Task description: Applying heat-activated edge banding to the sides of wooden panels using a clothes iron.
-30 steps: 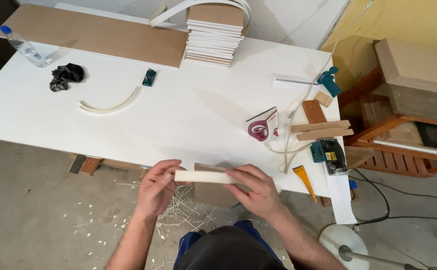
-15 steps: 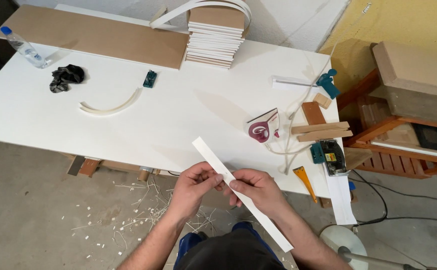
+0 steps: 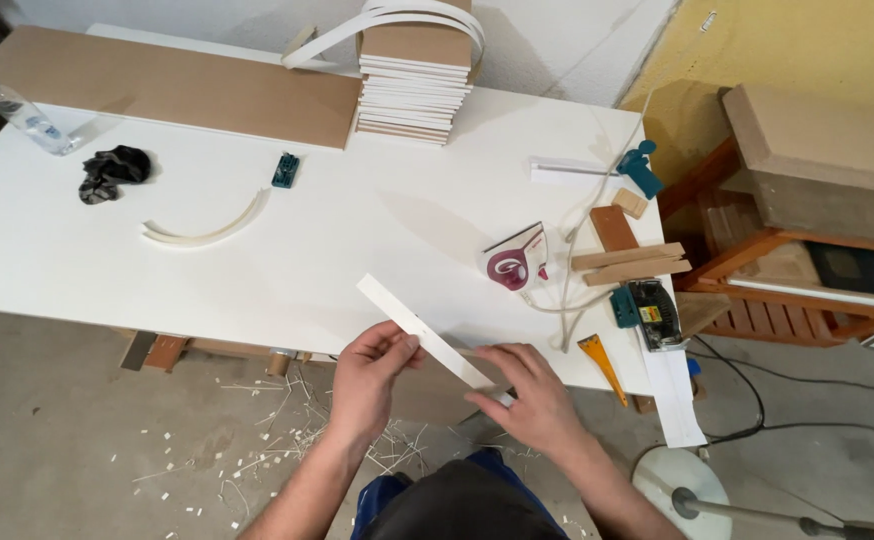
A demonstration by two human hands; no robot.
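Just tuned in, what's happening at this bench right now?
A person holds a thin white strip in both bare hands at the near edge of the white table. The left hand pinches its middle; the right hand grips its near end. A curved white offcut, wood blocks and an orange scraper lie untouched.

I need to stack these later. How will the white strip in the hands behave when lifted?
The white strip looks thin and flat, so probably light and somewhat bendy. The left hand and right hand both hold it, which suggests it may flex if held at one end.
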